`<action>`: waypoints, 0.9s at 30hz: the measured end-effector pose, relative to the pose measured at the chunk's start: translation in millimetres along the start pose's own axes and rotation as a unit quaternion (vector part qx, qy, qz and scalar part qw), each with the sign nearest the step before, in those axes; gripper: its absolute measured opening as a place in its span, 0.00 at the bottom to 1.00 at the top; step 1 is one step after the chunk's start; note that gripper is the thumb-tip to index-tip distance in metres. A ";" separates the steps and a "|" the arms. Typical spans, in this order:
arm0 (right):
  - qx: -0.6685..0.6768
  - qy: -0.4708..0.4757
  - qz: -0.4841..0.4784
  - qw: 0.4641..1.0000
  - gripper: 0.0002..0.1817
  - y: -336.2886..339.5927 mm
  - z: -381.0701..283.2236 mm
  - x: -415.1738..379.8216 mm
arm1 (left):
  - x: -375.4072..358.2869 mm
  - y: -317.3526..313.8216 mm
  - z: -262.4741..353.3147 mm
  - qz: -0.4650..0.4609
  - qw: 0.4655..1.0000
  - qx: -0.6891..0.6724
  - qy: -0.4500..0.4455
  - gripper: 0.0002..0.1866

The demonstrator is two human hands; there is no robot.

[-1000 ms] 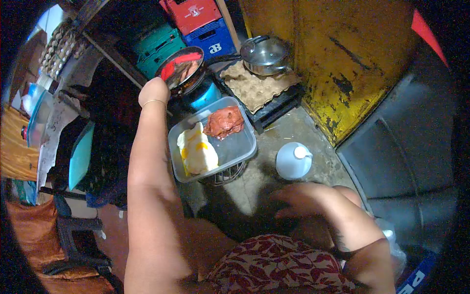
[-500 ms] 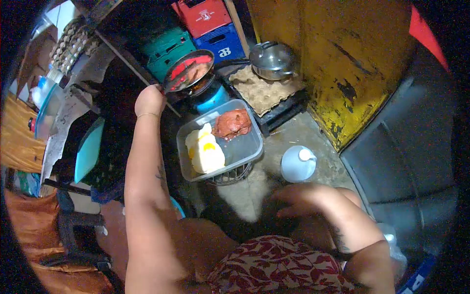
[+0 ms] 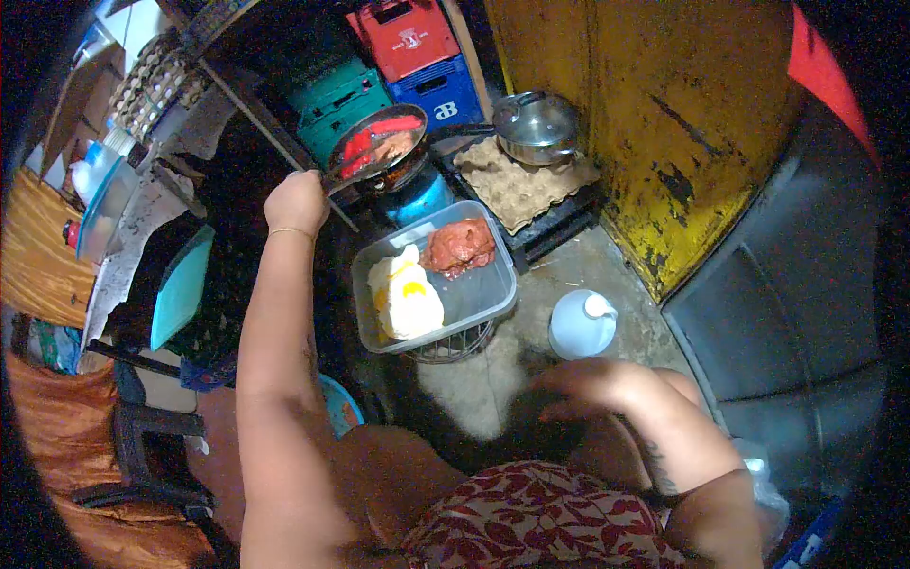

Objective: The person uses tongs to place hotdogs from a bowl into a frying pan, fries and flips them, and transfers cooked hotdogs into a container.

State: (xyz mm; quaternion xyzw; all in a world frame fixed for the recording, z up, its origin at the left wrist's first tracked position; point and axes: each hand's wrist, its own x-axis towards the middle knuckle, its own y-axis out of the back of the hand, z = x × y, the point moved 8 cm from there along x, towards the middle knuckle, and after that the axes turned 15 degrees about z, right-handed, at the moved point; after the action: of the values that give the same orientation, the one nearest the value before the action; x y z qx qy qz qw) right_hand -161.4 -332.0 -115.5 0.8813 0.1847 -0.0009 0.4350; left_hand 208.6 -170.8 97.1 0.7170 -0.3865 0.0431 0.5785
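1. Closed around the handle end of a frying pan (image 3: pixel 424 142), the grip of the left hand (image 3: pixel 298 202) looked firm; the fingers' far side was hidden. The arm reached out nearly straight.

2. The pan sat at or just above the stove (image 3: pixel 422 199), its near side toward the hand. Whether its base touched the stove, I could not tell. Red pieces (image 3: pixel 360 152) and paler, pinkish food (image 3: pixel 392 145) lay inside it.

3. Holding the pan at the stove was, as I judged it, the step in hand. Any shift of the pan called for a steady wrist and a level base, since the food lay loose and the weight hung beyond the fist.

4. The right hand (image 3: pixel 559 381) hung near the knee, apart from the pan, its fingers partly in shadow. I could not tell whether it was open or closed, and saw nothing held in it.

5. Between the person and the stove stood a plastic tub (image 3: pixel 517 284) on a wire stand (image 3: pixel 455 347), with fried eggs (image 3: pixel 409 308) and reddish meat (image 3: pixel 461 247) side by side in it.

6. To the right, a lidded pot (image 3: pixel 536 137) rested on brown cardboard (image 3: pixel 517 194), and a jug (image 3: pixel 575 327) stood on the floor (image 3: pixel 474 389).
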 end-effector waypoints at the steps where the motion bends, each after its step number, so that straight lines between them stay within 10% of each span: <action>1: -0.001 0.001 0.001 1.000 0.36 2.3 -1.7 1.9 | -0.6 3.1 0.6 -0.003 1.000 0.013 -0.007 0.10; 27: 0.079 -0.015 -0.040 0.996 0.36 8.8 -6.8 4.2 | 7.4 -27.5 23.2 0.018 1.000 0.002 -0.016 0.10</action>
State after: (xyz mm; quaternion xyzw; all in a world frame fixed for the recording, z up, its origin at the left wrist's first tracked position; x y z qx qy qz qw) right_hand -155.7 -330.3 -105.2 0.9047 0.2126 -0.0462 0.3663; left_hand 221.4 -193.8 71.4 0.7115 -0.4083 0.0431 0.5702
